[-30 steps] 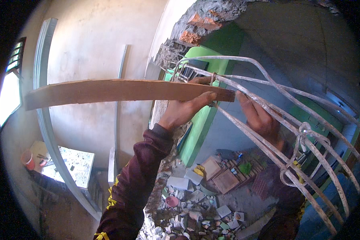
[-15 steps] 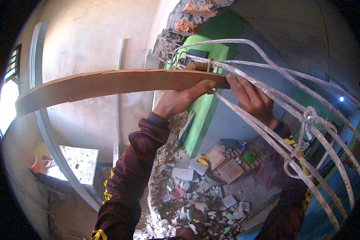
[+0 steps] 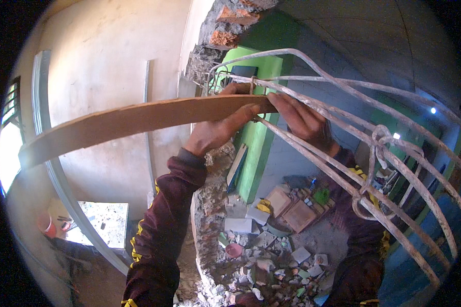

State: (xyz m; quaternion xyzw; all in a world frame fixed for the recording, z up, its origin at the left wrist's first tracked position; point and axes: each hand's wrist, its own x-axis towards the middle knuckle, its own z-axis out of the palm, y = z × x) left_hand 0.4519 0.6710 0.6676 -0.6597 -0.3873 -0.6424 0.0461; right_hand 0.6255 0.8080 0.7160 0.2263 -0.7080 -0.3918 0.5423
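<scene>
Here's the left hand (image 3: 215, 130), mid-frame, grip clamped on the brown wooden strip (image 3: 138, 118), which runs from centre to far left! The right hand (image 3: 305, 120) is at the strip's right end; whether its grip is closed, I can't tell. Those 2 hands work among steel bars (image 3: 414, 258) spreading right, with rubble (image 3: 261, 268) at lower centre!

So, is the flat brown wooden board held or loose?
Held: left hand clasps the board, thumb in front, fingers behind; right hand at its end.
</scene>
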